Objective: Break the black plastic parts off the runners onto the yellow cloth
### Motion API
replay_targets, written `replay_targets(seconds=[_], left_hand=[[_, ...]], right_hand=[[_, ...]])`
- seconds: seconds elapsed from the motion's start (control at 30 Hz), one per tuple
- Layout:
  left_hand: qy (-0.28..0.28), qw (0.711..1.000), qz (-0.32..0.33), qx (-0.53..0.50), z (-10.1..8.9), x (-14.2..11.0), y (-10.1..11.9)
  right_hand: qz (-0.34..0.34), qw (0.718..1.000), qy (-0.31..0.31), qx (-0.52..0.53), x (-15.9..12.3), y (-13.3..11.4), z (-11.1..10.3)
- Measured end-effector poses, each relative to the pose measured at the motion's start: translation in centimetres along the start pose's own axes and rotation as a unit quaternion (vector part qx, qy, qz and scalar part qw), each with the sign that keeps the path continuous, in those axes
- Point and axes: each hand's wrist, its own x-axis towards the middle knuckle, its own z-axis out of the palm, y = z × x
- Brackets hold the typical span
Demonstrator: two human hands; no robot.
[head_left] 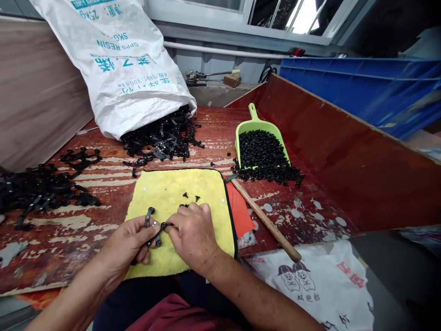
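Above the yellow cloth (182,184), my left hand (134,239) is closed around a black plastic bracket (158,240) with several short arms ending in round holes. My right hand (195,234) is pinched at the bracket's right-hand arm. Whatever lies between its fingertips is small, dark and mostly hidden. Two small black flat-headed pegs (197,198) lie on the cloth just beyond my right hand. More dark pieces show partly behind its knuckles.
A white sack (131,82) spills black brackets (165,138) onto the worn red table; another bracket pile (44,191) sits left. A green dustpan (253,120) holds many pegs, some spilling out. A hammer (265,220) lies right of the cloth. A wooden board (344,151) walls the right side.
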Motion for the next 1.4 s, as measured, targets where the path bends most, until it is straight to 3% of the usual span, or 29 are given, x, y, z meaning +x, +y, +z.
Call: replay_targets(seconds=[0.23,0.37,0.43,0.53,0.63,0.73,0.83,0.93,1.07,1.13,1.3,1.4], left_hand=[[0.056,0.998,0.018,0.009,0.5,0.1,-1.0],[0.064,0.998,0.015,0.012,0.7,-0.2,-0.7],[0.059,0.998,-0.002,0.01,0.8,-0.2,-0.3],[0.051,0.999,-0.018,0.007,0.8,-0.1,0.1],[0.041,0.999,-0.017,0.006,0.7,-0.1,0.2],[0.043,0.999,-0.01,0.011,0.6,-0.1,0.2],[0.039,0.999,-0.002,0.014,0.4,-0.1,-0.1],[0.031,0.999,0.002,0.012,0.3,0.0,-0.2],[0.032,0.999,-0.004,0.002,0.5,-0.1,0.3],[0.024,1.0,-0.002,-0.004,0.6,-0.2,0.6],[0.002,1.0,0.004,-0.019,0.5,-0.3,0.7],[-0.004,1.0,0.001,-0.021,0.3,-0.2,0.6]], right_hand=[[-0.011,1.0,-0.021,0.002,0.3,-0.4,-0.2],[-0.03,0.999,0.014,-0.039,-0.9,2.4,-3.9],[0.054,0.988,0.059,-0.13,-2.2,5.4,-6.7],[0.193,0.943,-0.004,-0.269,-4.2,10.0,-10.3],[0.26,0.938,-0.098,-0.206,-5.3,13.0,-11.8],[0.282,0.941,-0.126,-0.139,-5.9,14.0,-12.1],[0.274,0.954,-0.112,-0.042,-6.8,13.2,-12.4],[0.205,0.975,-0.077,0.028,-8.0,10.5,-12.3],[0.115,0.98,-0.142,0.079,-9.1,5.8,-10.8],[0.077,0.984,-0.141,0.081,-9.1,4.3,-9.9],[0.007,0.995,-0.067,0.071,-8.2,3.0,-8.5],[0.01,0.994,-0.072,0.077,-7.5,2.8,-7.6]])
